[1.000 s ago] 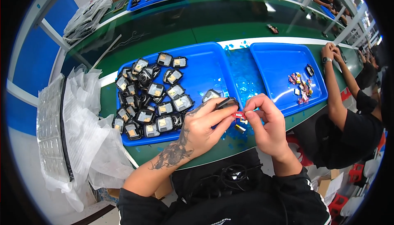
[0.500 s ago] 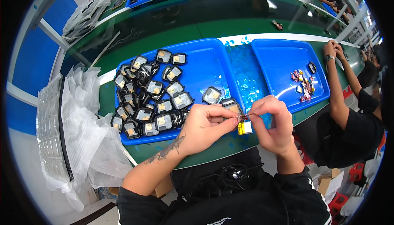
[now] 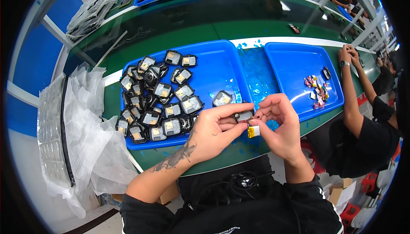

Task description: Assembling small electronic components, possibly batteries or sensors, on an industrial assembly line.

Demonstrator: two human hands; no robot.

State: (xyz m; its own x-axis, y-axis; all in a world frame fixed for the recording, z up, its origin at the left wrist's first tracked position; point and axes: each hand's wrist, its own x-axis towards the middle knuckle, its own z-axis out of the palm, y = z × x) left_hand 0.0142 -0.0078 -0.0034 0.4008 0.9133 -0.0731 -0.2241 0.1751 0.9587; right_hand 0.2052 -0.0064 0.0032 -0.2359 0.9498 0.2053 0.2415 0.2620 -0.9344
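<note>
The left hand [image 3: 218, 127] grasps a black-rimmed casing [image 3: 244, 115] between thumb and fingers, at the near right corner of the large blue tray [image 3: 215, 59]; the right hand [image 3: 279, 129] curls in opposite, thumb and forefinger close about what look like thin leads [image 3: 255, 118] at the casing's edge — whether they pinch them I cannot tell; a silver-and-yellow battery [image 3: 254, 131] hangs just below the casing, beside the right thumb, toward the near edge of the worktop [image 3: 230, 160]; the casing looks light, stiff and perhaps a little slippery, so its rim, taken at opposite sides, should be the sound place to hold; the battery seems light too but soft-skinned — best taken by its flat faces, without bending or pricking — while the leads are probably the most fragile part, poor to pull on; more casings [image 3: 172, 110] crowd the large tray's left edge, with a lone casing [image 3: 222, 98] near its right edge; in the small blue tray [image 3: 292, 69], bright small parts [image 3: 319, 93] lie toward the right edge; blue scraps [image 3: 258, 82] litter the worktop between the trays.
</note>
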